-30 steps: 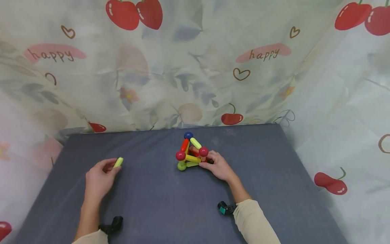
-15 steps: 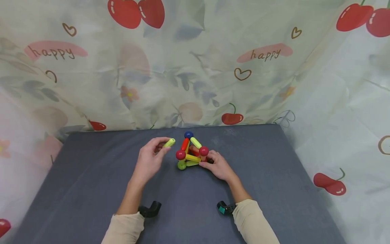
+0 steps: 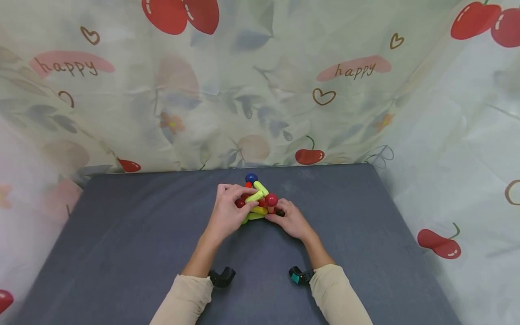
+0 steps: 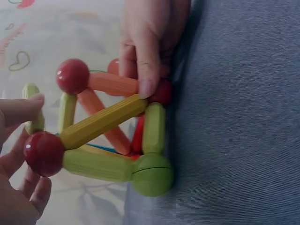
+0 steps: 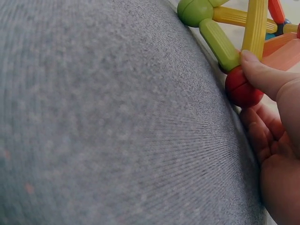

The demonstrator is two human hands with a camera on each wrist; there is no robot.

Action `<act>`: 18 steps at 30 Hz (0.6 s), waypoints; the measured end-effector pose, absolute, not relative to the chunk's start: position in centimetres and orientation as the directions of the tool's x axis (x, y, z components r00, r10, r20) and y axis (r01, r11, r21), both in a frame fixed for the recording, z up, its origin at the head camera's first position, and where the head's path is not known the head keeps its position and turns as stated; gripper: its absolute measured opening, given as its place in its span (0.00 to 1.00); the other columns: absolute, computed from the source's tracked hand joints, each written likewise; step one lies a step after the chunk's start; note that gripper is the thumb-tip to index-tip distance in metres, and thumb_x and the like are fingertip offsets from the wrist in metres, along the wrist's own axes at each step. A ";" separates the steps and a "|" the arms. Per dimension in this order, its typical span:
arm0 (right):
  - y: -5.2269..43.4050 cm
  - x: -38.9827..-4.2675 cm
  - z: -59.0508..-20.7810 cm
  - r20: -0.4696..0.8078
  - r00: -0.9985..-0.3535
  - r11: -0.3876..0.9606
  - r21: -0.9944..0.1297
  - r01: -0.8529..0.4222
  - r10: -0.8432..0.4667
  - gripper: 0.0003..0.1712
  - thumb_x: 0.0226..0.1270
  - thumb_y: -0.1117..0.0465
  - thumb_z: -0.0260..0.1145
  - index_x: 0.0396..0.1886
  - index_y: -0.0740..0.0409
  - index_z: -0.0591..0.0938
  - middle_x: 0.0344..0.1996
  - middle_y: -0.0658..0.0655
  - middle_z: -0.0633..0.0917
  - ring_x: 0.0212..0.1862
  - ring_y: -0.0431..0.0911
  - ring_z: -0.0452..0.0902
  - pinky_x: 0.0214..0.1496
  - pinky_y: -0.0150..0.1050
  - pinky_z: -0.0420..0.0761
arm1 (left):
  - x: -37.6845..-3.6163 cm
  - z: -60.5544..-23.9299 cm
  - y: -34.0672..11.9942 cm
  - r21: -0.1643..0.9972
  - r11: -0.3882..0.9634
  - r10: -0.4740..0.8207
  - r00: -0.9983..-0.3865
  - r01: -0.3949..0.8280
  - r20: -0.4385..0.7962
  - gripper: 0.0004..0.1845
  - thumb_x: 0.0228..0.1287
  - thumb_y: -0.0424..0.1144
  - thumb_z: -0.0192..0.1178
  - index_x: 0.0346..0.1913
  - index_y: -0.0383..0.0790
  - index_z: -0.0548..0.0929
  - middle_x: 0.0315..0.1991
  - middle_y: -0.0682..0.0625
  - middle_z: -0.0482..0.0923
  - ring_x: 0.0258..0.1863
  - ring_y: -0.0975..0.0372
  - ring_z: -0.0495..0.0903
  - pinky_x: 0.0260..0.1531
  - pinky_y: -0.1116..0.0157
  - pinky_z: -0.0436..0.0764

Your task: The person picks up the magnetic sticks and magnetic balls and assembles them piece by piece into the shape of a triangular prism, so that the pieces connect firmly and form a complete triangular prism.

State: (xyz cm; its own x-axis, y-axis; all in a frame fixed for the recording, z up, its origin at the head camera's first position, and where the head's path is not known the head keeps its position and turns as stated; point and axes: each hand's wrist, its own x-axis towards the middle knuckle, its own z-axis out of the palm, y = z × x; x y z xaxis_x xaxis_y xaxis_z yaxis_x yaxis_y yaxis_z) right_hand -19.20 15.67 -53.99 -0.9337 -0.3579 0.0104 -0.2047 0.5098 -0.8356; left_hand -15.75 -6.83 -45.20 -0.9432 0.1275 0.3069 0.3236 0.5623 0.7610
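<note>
A frame of magnetic rods and balls stands on the table, with a blue ball (image 3: pixel 251 178) at the back and a red ball (image 3: pixel 271 200) on its upper right. Over the frame's left side, my left hand (image 3: pixel 228 211) pinches a light green rod (image 3: pixel 254 197) between thumb and fingers. In the left wrist view that rod's lower end is right at another red ball (image 4: pixel 44 153). My right hand (image 3: pixel 293 222) grips the low right corner, its thumb on a red ball (image 5: pixel 243 88) and the end of a yellow rod (image 4: pixel 105 121). A green ball (image 4: pixel 153 175) rests at the near left corner.
Dark grey cloth covers the table (image 3: pixel 142 253). Behind it hangs a cherry-printed curtain (image 3: pixel 219 117), which also runs down both sides. Each wrist wears a black camera mount, such as the left mount (image 3: pixel 222 277).
My left hand has carried the light green rod from the left side of the table across to the frame and over its left part. My right hand stays on its corner.
</note>
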 end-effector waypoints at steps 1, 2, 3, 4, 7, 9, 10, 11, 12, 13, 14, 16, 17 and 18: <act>15.7 -19.2 -54.0 0.011 -0.933 0.511 -0.835 -0.206 -0.359 0.08 0.68 0.51 0.72 0.43 0.46 0.87 0.46 0.53 0.83 0.48 0.47 0.72 0.51 0.41 0.72 | -15.7 -45.3 -6.7 0.757 0.567 0.131 -0.943 0.324 0.305 0.14 0.62 0.42 0.73 0.51 0.52 0.89 0.46 0.55 0.86 0.54 0.58 0.65 0.42 0.62 0.71; 15.7 -19.2 -54.0 0.010 -0.933 0.513 -0.834 -0.206 -0.359 0.09 0.68 0.51 0.72 0.44 0.46 0.87 0.46 0.53 0.83 0.48 0.46 0.72 0.51 0.41 0.72 | -15.7 -45.4 -6.7 0.752 0.574 0.133 -0.943 0.324 0.305 0.14 0.62 0.42 0.73 0.51 0.53 0.89 0.46 0.55 0.86 0.54 0.57 0.65 0.42 0.62 0.71; 15.7 -19.3 -54.0 0.012 -0.933 0.512 -0.834 -0.208 -0.359 0.09 0.68 0.51 0.72 0.44 0.47 0.87 0.46 0.53 0.83 0.48 0.46 0.72 0.50 0.41 0.73 | -15.7 -45.4 -6.6 0.746 0.578 0.136 -0.940 0.331 0.311 0.14 0.62 0.41 0.73 0.51 0.53 0.90 0.46 0.55 0.86 0.53 0.57 0.65 0.43 0.61 0.70; 15.7 -19.3 -54.0 0.014 -0.934 0.512 -0.833 -0.209 -0.358 0.09 0.68 0.51 0.72 0.44 0.47 0.87 0.46 0.53 0.83 0.47 0.46 0.72 0.50 0.41 0.73 | -15.7 -45.5 -6.5 0.738 0.586 0.138 -0.938 0.335 0.317 0.14 0.62 0.41 0.73 0.51 0.53 0.90 0.46 0.55 0.86 0.53 0.57 0.65 0.44 0.60 0.70; 15.7 -19.3 -54.1 0.016 -0.936 0.510 -0.835 -0.205 -0.350 0.10 0.67 0.52 0.73 0.46 0.47 0.88 0.46 0.54 0.83 0.47 0.46 0.72 0.50 0.41 0.73 | -15.7 -45.6 -6.3 0.687 0.631 0.150 -0.926 0.360 0.348 0.14 0.61 0.40 0.74 0.50 0.52 0.90 0.46 0.55 0.85 0.52 0.56 0.66 0.47 0.57 0.68; 15.6 -19.3 -54.1 0.014 -0.937 0.510 -0.836 -0.202 -0.348 0.11 0.67 0.53 0.73 0.46 0.48 0.88 0.46 0.54 0.83 0.47 0.46 0.72 0.50 0.41 0.73 | -15.7 -45.8 -6.1 0.651 0.661 0.158 -0.917 0.374 0.366 0.15 0.59 0.40 0.75 0.50 0.52 0.91 0.45 0.55 0.85 0.51 0.55 0.66 0.49 0.55 0.66; 15.6 -19.3 -54.1 0.012 -0.938 0.510 -0.837 -0.200 -0.347 0.11 0.67 0.53 0.73 0.47 0.47 0.88 0.46 0.54 0.83 0.47 0.46 0.72 0.50 0.41 0.73 | -15.6 -45.8 -6.1 0.638 0.674 0.159 -0.916 0.373 0.368 0.15 0.59 0.39 0.75 0.50 0.52 0.91 0.45 0.55 0.85 0.51 0.55 0.66 0.49 0.55 0.65; 15.6 -19.3 -54.1 0.010 -0.938 0.510 -0.837 -0.198 -0.348 0.11 0.67 0.53 0.73 0.47 0.48 0.88 0.46 0.54 0.83 0.47 0.46 0.73 0.50 0.41 0.73 | -15.6 -45.9 -6.0 0.626 0.683 0.160 -0.914 0.375 0.373 0.15 0.59 0.39 0.76 0.50 0.52 0.91 0.45 0.55 0.85 0.51 0.55 0.66 0.49 0.54 0.65; 15.6 -19.3 -54.0 0.009 -0.937 0.510 -0.837 -0.199 -0.350 0.11 0.67 0.52 0.73 0.47 0.48 0.88 0.46 0.54 0.83 0.47 0.46 0.73 0.50 0.41 0.73 | -15.6 -46.0 -6.0 0.617 0.690 0.161 -0.911 0.379 0.379 0.16 0.58 0.40 0.76 0.50 0.52 0.91 0.46 0.55 0.85 0.51 0.55 0.66 0.48 0.54 0.65; 15.6 -19.3 -54.0 0.010 -0.936 0.511 -0.835 -0.202 -0.353 0.12 0.67 0.52 0.73 0.48 0.48 0.88 0.46 0.54 0.83 0.48 0.47 0.73 0.50 0.41 0.73 | -15.5 -46.1 -5.9 0.613 0.693 0.160 -0.910 0.380 0.383 0.16 0.58 0.40 0.76 0.50 0.52 0.91 0.46 0.55 0.84 0.50 0.55 0.66 0.48 0.54 0.65; 15.6 -19.3 -54.0 0.009 -0.935 0.511 -0.836 -0.202 -0.355 0.12 0.67 0.52 0.72 0.48 0.48 0.88 0.46 0.54 0.83 0.48 0.47 0.73 0.51 0.41 0.73 | -15.5 -46.1 -5.9 0.610 0.694 0.156 -0.908 0.381 0.389 0.16 0.58 0.41 0.76 0.50 0.52 0.90 0.47 0.54 0.83 0.50 0.55 0.66 0.47 0.54 0.65; 15.6 -19.2 -54.0 0.011 -0.935 0.511 -0.835 -0.204 -0.355 0.12 0.67 0.52 0.73 0.48 0.48 0.88 0.46 0.54 0.83 0.48 0.47 0.73 0.51 0.41 0.73 | -15.4 -46.2 -5.9 0.608 0.696 0.148 -0.905 0.382 0.399 0.15 0.58 0.43 0.76 0.49 0.52 0.90 0.49 0.53 0.81 0.50 0.54 0.65 0.48 0.54 0.65; 15.6 -19.2 -54.0 0.011 -0.935 0.512 -0.834 -0.204 -0.354 0.12 0.67 0.52 0.73 0.48 0.49 0.88 0.46 0.54 0.83 0.48 0.47 0.73 0.51 0.41 0.73 | -15.4 -46.2 -5.9 0.606 0.698 0.144 -0.904 0.382 0.403 0.15 0.59 0.45 0.75 0.49 0.52 0.90 0.49 0.53 0.80 0.51 0.54 0.65 0.48 0.54 0.65; 15.6 -19.2 -54.0 0.013 -0.935 0.512 -0.834 -0.205 -0.353 0.12 0.67 0.53 0.73 0.48 0.49 0.88 0.46 0.54 0.83 0.48 0.47 0.73 0.51 0.41 0.74 | -15.3 -46.3 -5.9 0.608 0.697 0.138 -0.904 0.379 0.405 0.14 0.59 0.45 0.75 0.49 0.52 0.90 0.50 0.52 0.79 0.51 0.54 0.64 0.48 0.55 0.65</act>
State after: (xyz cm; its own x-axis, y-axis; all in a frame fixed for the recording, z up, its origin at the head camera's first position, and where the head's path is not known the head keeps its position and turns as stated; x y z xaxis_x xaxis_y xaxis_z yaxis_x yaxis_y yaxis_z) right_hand -19.23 15.60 -54.00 -0.9354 -0.3533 0.0132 -0.2052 0.5121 -0.8340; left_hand -15.33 -5.94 -46.27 -0.9037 0.1383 0.4053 0.3794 0.6975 0.6079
